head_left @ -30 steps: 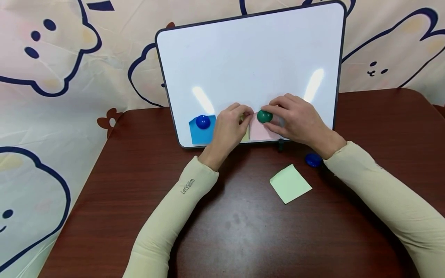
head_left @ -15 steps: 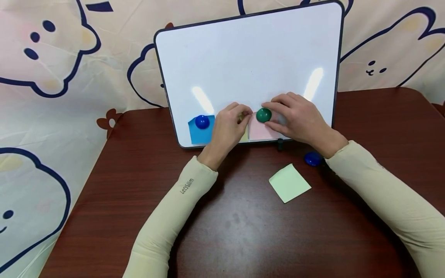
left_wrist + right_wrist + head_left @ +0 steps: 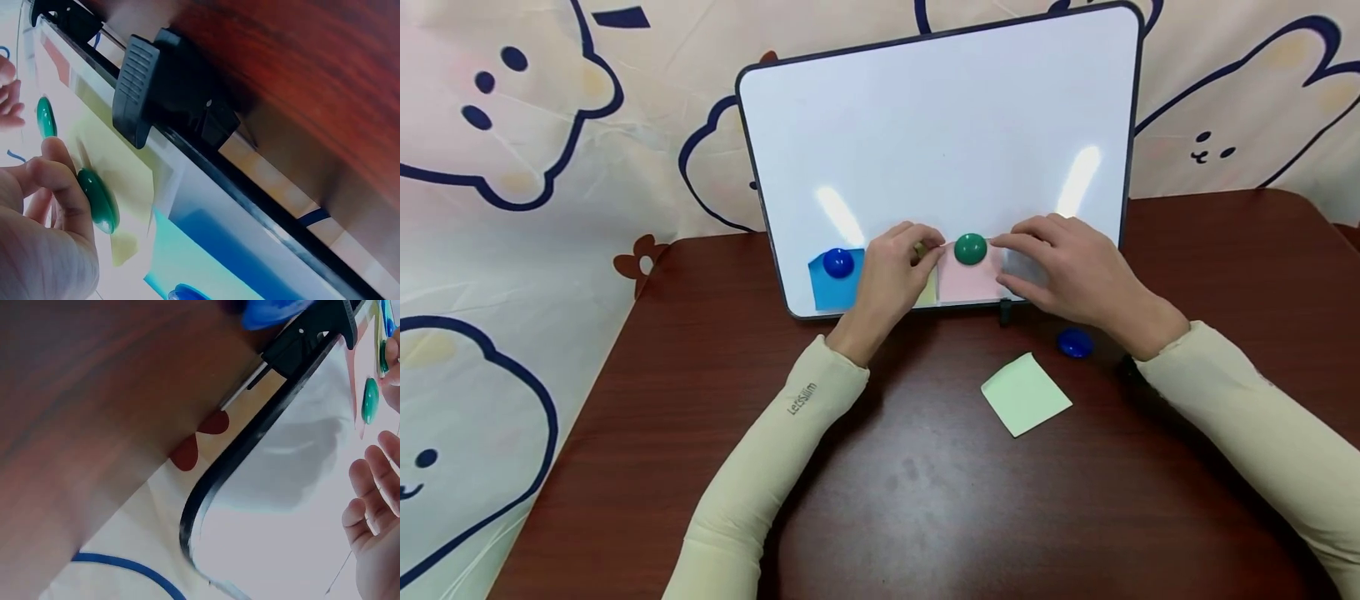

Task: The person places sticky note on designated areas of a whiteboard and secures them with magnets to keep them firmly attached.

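Against the whiteboard (image 3: 940, 133) a green magnet (image 3: 971, 249) sits on a pink sticky note (image 3: 970, 285). My left hand (image 3: 895, 271) pinches around the note's upper left corner, thumb and finger together. Just right of the magnet, my right hand (image 3: 1071, 267) has its fingers spread, holding nothing. Behind the left hand, a yellow sticky note (image 3: 128, 156) carries another green magnet (image 3: 99, 201), mostly hidden in the head view. To the left, a blue sticky note (image 3: 835, 292) bears a blue magnet (image 3: 838, 263) on the board.
A pale green sticky note (image 3: 1026, 396) lies on the brown table (image 3: 880, 517), with a loose blue magnet (image 3: 1075, 343) behind it to the right. Black clips (image 3: 169, 87) grip the whiteboard's lower edge. A patterned cloth (image 3: 647, 108) hangs behind.
My right hand has let go of the green magnet and drawn back to the right. The magnet stays on the pink note. My left hand keeps its place.
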Available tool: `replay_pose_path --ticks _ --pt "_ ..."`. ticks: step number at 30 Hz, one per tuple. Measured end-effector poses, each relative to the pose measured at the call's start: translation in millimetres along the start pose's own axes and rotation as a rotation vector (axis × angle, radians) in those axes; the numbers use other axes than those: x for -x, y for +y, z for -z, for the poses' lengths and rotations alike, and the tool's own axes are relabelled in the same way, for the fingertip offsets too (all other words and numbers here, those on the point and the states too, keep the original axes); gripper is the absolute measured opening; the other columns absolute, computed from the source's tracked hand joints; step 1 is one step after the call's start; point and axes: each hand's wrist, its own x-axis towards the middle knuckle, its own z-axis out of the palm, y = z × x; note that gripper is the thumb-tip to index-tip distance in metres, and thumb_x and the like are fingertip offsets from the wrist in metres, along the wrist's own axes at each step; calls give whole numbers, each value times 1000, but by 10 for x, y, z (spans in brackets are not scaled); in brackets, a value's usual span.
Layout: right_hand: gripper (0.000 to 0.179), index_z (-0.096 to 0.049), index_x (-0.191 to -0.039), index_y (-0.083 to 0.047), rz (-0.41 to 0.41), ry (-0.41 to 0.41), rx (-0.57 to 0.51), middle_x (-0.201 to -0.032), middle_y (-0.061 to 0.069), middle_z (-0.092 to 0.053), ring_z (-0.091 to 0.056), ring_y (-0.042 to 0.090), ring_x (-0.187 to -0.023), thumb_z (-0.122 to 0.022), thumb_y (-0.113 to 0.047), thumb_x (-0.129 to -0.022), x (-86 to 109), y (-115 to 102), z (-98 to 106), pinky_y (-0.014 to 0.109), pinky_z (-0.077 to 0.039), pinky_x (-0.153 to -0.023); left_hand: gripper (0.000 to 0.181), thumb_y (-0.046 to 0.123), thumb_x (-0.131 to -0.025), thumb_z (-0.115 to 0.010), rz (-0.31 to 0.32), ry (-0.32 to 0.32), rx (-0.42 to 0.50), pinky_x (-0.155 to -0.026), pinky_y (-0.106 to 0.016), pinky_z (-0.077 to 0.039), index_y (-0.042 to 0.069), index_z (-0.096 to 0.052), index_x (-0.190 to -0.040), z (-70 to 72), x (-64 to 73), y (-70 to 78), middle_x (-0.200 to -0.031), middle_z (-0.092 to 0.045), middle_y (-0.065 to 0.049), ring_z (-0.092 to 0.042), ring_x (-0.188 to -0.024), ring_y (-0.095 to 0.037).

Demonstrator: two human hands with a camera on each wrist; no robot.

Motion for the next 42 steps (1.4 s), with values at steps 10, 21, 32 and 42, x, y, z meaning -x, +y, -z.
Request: replay_pose_path --ticks 10,21,32,42 --pt "44 -70 -117 -10 -45 -54 42 -109 12 -68 -64 30 -93 -79 -32 -81 207 -7 181 46 -55 -78 18 24 -91 -73 -48 63 91 -68 -25 -55 8 -75 -98 98 63 -39 -92 -72 -6 -62 -76 -15" --pt "42 -72 -115 -12 -50 -105 41 -105 8 -70 -63 24 -88 -81 -28 -78 388 14 322 41 -55 -73 18 29 -91 -73 -257 -94 46 -66 -21 -51 13 -76 -96 110 239 -15 -89 -71 1 -61 -71 -11" --pt "34 -74 -110 -16 -108 -127 36 -98 0 -71 -60 14 -81 -82 -26 -78 572 -80 380 36 -53 -68 22 43 -92 -69 -575 -523 -175 -65 -19 -48 21 -74 -91 87 487 124 -87 -66 10 -56 -67 -1" --pt "25 -75 -103 -17 -115 -183 34 -92 -4 -71 -57 11 -77 -80 -26 -81 563 -69 384 34 -51 -67 23 45 -94 -66 -487 -640 -193 -70 -20 -49 23 -73 -97 83 523 199 -90 -68 12 -56 -71 -1"
